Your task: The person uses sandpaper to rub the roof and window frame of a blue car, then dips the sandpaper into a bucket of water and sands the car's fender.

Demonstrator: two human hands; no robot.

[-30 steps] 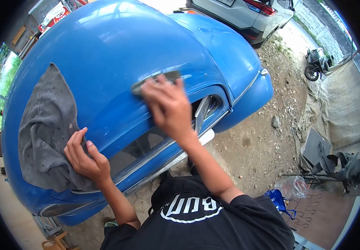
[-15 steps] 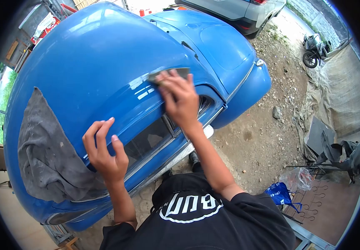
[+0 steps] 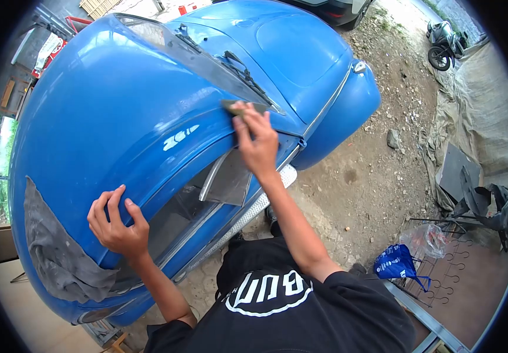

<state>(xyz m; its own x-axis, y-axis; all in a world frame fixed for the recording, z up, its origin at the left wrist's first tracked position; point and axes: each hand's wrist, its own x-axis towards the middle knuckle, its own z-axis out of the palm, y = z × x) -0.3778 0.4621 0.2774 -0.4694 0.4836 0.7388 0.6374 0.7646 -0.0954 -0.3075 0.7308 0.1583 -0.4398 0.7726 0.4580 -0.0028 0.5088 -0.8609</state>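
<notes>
R hand (image 3: 258,143) gripped a pad (image 3: 229,107) against the car roof (image 3: 110,100), at right nr windshield (image 3: 210,66); L hand (image 3: 121,226), fingers half-spread & holding nothing, was nr cloth (image 3: 65,259) at left.

A motorbike (image 3: 444,46) stands at the far right corner of the dirt ground (image 3: 336,203), a pale sheet (image 3: 475,112) along its right edge, and nearer, a blue bag (image 3: 395,262) beside clear plastic (image 3: 425,239).

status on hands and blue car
Right hand holding flat pad against blue vintage car near windshield. Left hand open, empty. Grey cloth draped rearward, clear of pad.
</notes>
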